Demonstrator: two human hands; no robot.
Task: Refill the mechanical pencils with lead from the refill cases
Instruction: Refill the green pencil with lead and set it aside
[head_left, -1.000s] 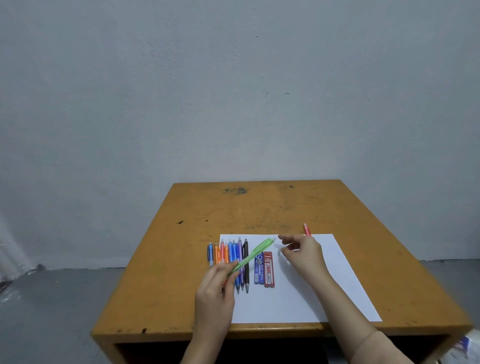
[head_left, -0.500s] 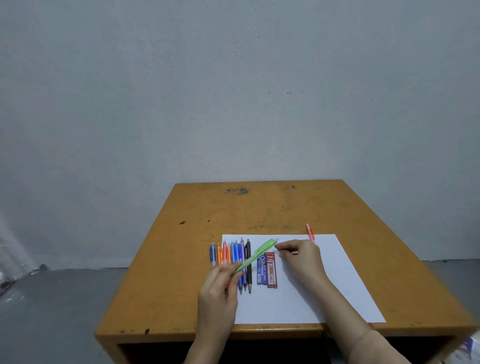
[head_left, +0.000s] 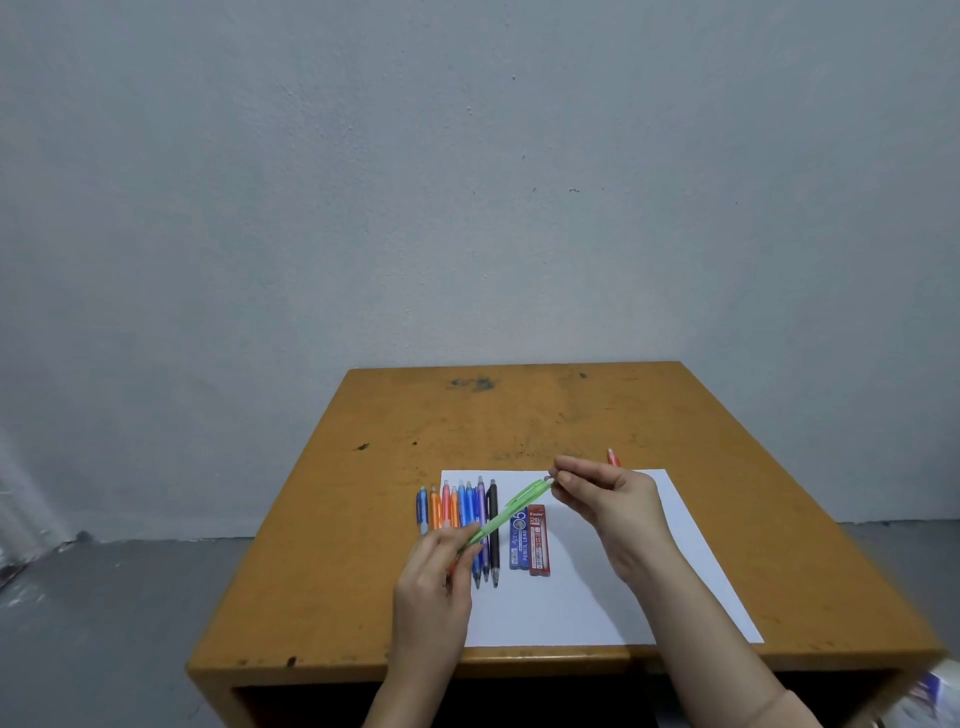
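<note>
Nearest, by the 8 o'clock side of the sheet of paper (head_left: 597, 608), the left hand (head_left: 434, 577) curls its fingers round the tip end of the green pencil (head_left: 511, 506), which slants up off the desk toward 2 o'clock. Under it, along the paper's 9 o'clock edge, lies the row of pencils (head_left: 470, 512), tips toward the person. At their 3 o'clock side the blue refill case (head_left: 519, 540) and the red refill case (head_left: 538, 540) lie flat, touching each other. Farther on, the right hand (head_left: 618, 501) pinches the green pencil's cap end with thumb and forefinger; whether the cap is on or off is too small to tell. Beyond, at the paper's 1 o'clock edge, a pink pencil (head_left: 614, 457) lies apart on the table (head_left: 519, 415). The step in hand looks like opening the green pencil's top. The next move calls for a straight pull along the barrel, setting the cap down on the paper, then a reach to a case for lead
</note>
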